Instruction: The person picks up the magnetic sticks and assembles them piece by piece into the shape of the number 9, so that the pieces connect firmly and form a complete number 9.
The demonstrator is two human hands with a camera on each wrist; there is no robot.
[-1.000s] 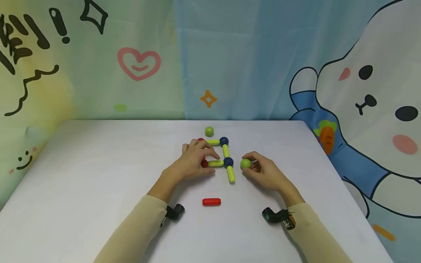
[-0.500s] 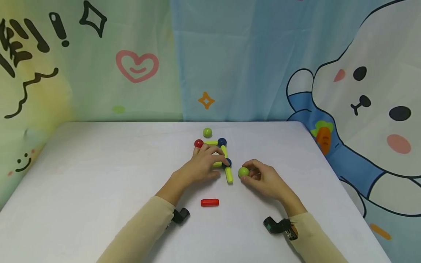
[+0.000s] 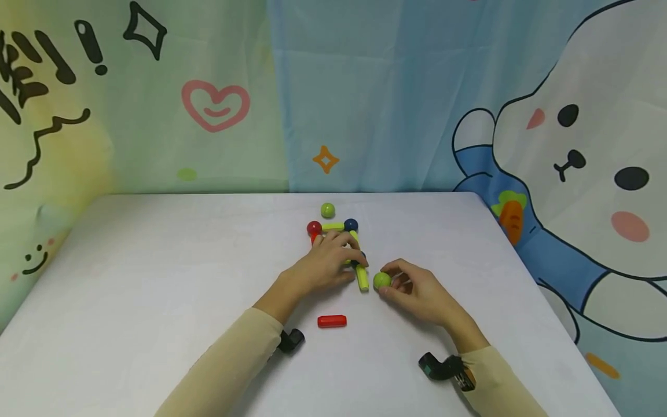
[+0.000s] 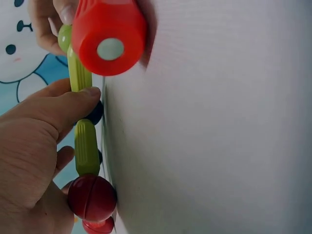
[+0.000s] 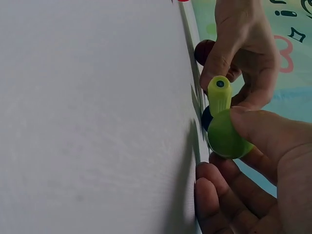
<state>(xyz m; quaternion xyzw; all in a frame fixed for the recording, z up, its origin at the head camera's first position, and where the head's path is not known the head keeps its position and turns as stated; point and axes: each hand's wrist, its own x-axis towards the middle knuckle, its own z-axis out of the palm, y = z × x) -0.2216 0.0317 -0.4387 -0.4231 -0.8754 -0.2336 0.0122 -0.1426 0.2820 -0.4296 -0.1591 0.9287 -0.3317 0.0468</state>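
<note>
A small frame of sticks and balls lies on the white table. Its red ball, far blue ball and yellow-green stick show beyond my left hand. That hand pinches the near blue ball between thumb and index finger, largely covering it. From this joint a yellow-green stick points toward me with its end free. My right hand pinches a green ball by thumb and fingertips, just right of that free end. In the right wrist view the ball partly overlaps the stick; contact cannot be told.
A loose red stick lies nearer me, below the left hand. Another green ball sits past the frame near the table's back edge. A patterned curtain hangs behind the table.
My left hand has shifted right along the frame, from the red-ball side to the near blue ball. The right hand has carried the green ball nearer me and slightly left, toward the stick's free end.
</note>
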